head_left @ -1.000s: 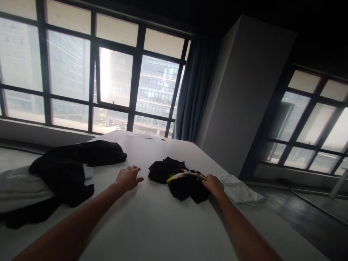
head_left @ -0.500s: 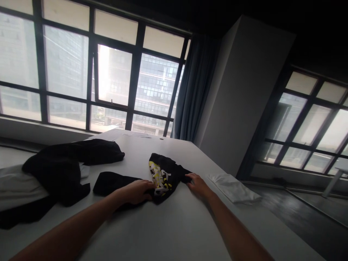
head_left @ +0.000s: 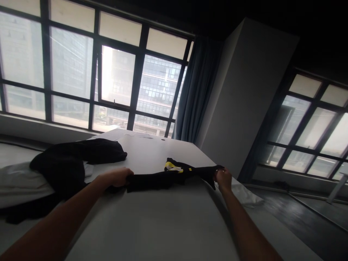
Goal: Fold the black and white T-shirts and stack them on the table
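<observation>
Black garment [head_left: 163, 177] — one — stretched between left hand [head_left: 115, 177], right hand [head_left: 223, 177].

No readable text anywhere; yellow-white print on black garment [head_left: 174, 172] too bunched, too small to make out.

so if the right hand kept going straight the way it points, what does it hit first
Probably nothing on the table. The right hand grips the end of the black garment near the table's far right edge, pointing past it toward the grey pillar; depth is unclear.
</observation>
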A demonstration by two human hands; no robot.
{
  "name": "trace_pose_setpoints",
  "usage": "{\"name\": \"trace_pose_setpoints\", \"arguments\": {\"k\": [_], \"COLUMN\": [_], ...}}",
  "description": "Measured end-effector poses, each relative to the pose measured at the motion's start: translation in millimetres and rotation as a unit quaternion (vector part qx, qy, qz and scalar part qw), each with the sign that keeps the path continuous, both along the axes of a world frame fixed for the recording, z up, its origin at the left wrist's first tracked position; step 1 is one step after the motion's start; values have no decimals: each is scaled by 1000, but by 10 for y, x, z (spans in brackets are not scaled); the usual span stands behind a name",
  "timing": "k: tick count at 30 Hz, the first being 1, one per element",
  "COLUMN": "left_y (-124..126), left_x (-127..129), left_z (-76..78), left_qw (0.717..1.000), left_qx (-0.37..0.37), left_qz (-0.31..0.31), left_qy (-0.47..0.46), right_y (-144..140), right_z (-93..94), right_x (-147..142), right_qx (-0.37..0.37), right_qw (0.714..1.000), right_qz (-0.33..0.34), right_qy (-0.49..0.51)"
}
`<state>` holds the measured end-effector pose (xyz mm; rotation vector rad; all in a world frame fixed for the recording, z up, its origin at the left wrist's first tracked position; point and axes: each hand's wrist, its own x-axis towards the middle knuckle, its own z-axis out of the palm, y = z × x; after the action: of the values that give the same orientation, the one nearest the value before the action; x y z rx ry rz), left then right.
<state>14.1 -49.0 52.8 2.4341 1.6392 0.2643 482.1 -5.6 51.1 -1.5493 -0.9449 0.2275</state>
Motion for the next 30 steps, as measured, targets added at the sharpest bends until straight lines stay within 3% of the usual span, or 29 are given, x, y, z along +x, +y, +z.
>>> {"name": "trace_pose_setpoints", "arguments": {"k": [3,5,7,9,11,14,17,20,24,27,30], "left_y": [-131,-248,-307,-257,-108,148,284,314,346,361,356], "left_x": [-80,-158,-239,-302,-350,-444,-525,-456,-216,-133,-154], "left_z": [239,433,571,599,507,262,69,-54,-249,-378,-411], "left_qw": [992,972,939,913,924,965,963,972,989,990,991], "left_qx": [-111,-179,-190,-135,-50,39,54,65,74,69,67], "left_qz": [-38,-83,-105,-71,22,190,255,220,125,120,117], "left_qy": [-34,-131,-267,-380,-379,-175,-74,-47,9,25,14], "right_y": [-82,-150,-167,-91,63,283,311,188,137,240,389], "right_z": [119,272,427,496,426,144,-68,-97,-162,-371,-572], "right_x": [64,69,23,-90,-256,-529,-728,-789,-650,-423,-226], "right_qx": [96,220,327,339,255,145,36,-95,-221,-286,-303], "right_qw": [978,956,940,937,930,895,839,821,821,821,830], "right_qz": [71,76,50,36,71,79,119,147,120,99,120], "right_qy": [170,179,89,-77,-255,-414,-530,-543,-512,-485,-453]}}
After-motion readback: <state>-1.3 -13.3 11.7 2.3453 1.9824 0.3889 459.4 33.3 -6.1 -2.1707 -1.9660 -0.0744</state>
